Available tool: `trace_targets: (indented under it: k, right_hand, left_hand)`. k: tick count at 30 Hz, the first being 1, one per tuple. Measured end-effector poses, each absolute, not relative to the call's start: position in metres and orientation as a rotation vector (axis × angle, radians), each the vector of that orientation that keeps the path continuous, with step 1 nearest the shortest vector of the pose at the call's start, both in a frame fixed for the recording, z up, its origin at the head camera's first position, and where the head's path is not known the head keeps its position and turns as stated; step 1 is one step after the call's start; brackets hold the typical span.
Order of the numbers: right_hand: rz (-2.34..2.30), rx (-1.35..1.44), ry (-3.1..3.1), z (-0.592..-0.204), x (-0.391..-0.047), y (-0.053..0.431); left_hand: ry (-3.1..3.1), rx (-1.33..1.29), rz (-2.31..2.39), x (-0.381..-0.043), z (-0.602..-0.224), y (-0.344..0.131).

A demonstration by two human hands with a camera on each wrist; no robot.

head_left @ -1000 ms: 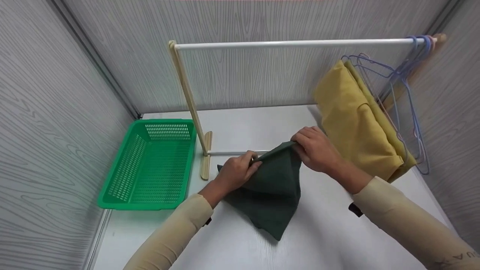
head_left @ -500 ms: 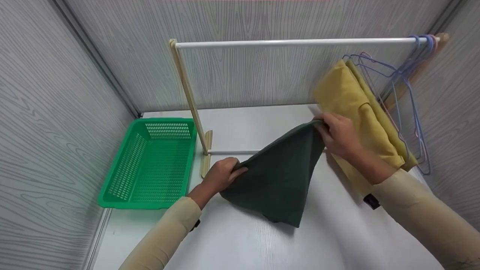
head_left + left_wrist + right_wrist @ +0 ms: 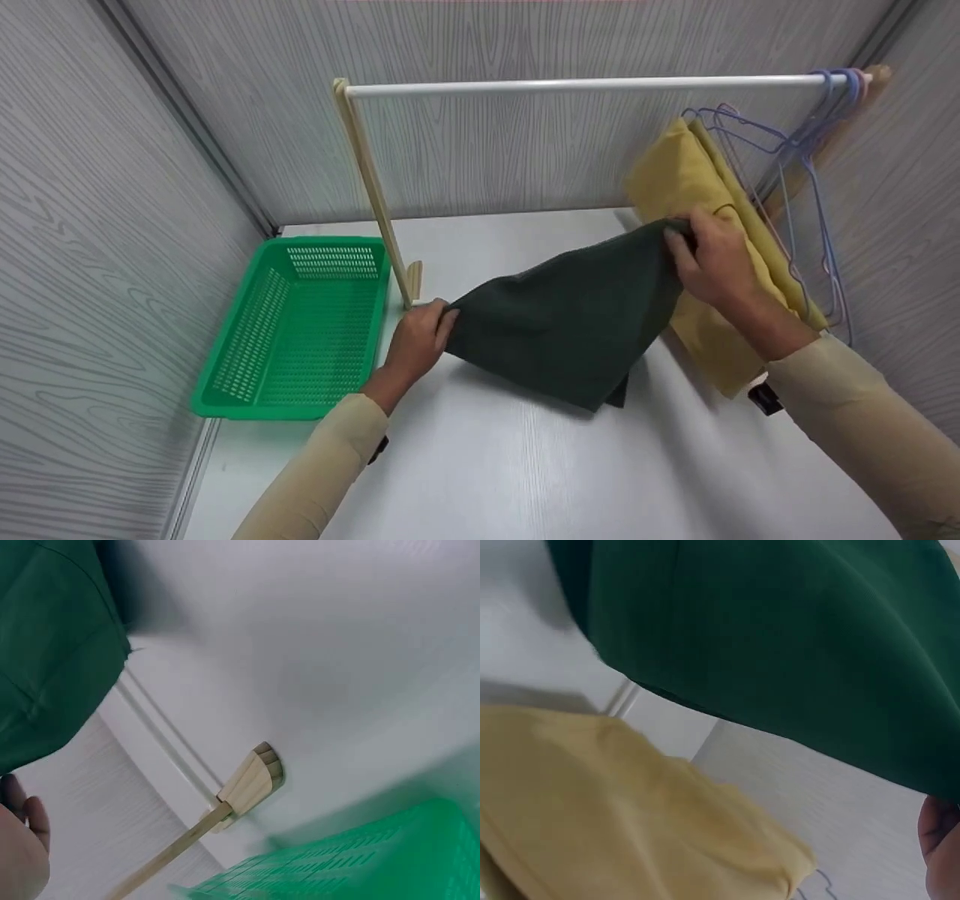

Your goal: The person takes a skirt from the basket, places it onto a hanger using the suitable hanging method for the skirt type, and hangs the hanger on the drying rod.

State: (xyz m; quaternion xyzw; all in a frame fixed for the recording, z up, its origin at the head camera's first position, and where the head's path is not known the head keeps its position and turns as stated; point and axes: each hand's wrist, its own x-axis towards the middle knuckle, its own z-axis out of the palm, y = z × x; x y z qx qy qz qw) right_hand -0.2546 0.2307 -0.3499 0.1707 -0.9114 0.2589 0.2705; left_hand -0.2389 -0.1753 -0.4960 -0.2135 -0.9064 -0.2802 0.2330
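A dark green cloth (image 3: 562,322) is stretched between both hands above the white table. My left hand (image 3: 416,337) pinches its left corner, close to the foot of the rack. The upper right corner is gripped by my right hand (image 3: 716,259), in front of the hanging yellow cloth. Between the hands the top edge sags a little, and the lower part hangs in a point. In the left wrist view the green cloth (image 3: 52,652) fills the upper left, above the fingers. Seen from the right wrist, the green cloth (image 3: 780,652) spreads across the top.
A white rail (image 3: 570,86) on wooden posts crosses the back. Yellow cloths (image 3: 675,172) hang at its right end, beside several blue and pink hangers (image 3: 817,187). At left stands a green plastic basket (image 3: 315,345) with nothing in it. Grey wood-grain walls surround the table (image 3: 480,465).
My hands have moved apart, the left toward the basket and the right up toward the yellow cloth. The green cloth has spread wider and its hanging point has risen.
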Motion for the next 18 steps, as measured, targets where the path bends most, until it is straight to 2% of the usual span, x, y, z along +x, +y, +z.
trace_targets:
  k: [11,18]
  right_hand:
    - [0.199,0.626,-2.695,-0.378,-0.257,0.266]
    - [0.021,0.656,-2.875,-0.391,-0.261,0.272]
  left_hand:
    - [-2.388,-0.660,-0.684,-0.240,-0.466,-0.188]
    - [-2.289,-0.701,-0.879,-0.236,-0.440,-0.176]
